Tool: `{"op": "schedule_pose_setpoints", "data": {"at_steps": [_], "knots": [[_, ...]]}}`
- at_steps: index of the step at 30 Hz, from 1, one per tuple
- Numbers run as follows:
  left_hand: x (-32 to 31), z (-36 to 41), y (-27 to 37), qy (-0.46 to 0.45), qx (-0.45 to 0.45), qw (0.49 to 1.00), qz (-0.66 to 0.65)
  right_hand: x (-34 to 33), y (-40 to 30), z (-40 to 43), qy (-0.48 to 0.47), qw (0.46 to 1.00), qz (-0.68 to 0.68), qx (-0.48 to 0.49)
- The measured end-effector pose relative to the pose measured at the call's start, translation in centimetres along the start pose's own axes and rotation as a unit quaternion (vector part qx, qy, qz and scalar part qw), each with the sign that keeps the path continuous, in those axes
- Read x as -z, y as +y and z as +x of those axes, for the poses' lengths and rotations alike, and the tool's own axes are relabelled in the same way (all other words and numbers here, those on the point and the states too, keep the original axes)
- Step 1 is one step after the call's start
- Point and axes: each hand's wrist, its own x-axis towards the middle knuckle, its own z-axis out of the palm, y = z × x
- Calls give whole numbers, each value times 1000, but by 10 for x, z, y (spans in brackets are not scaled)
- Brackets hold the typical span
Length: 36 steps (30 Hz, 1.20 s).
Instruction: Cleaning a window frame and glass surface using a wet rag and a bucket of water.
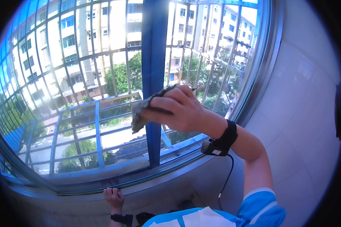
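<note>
My right hand (179, 109) grips a crumpled grey cloth (139, 115) in front of the window's dark vertical frame bar (154, 65). Part of the cloth hangs below the fingers on the left; whether it touches the bar or the glass I cannot tell. A black strap with a small device (216, 147) and a cable is on the right wrist. Low in the view, my left hand (114, 197) rests with curled fingers on the edge of the window sill (147, 185), and nothing shows in it. A black band (120, 218) circles the left wrist.
Metal security bars (98, 133) stand outside the glass, with trees and pale buildings beyond. A wall of light tiles (292, 113) rises on the right, meeting the window's side frame (268, 65). Tiles also cover the wall below the sill.
</note>
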Motion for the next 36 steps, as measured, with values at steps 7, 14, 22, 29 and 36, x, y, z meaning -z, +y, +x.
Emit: {"op": "schedule_pose_setpoints", "data": {"at_steps": [7, 14, 22, 29, 36], "knots": [[-5, -5, 1, -2, 16, 1000, -16, 58, 172, 23, 220, 945, -151, -190], [6, -3, 8, 7, 9, 1000, 5, 54, 169, 28, 218, 935, -197, -198], [13, -10, 1, -32, 37, 999, 8, 27, 91, 91, 47, 998, -35, -35], [6, -9, 6, -2, 37, 999, -5, 87, 262, 56, 163, 946, -227, -162], [9, -3, 8, -14, 45, 999, -27, 98, 263, -12, 148, 927, -208, -275]]}}
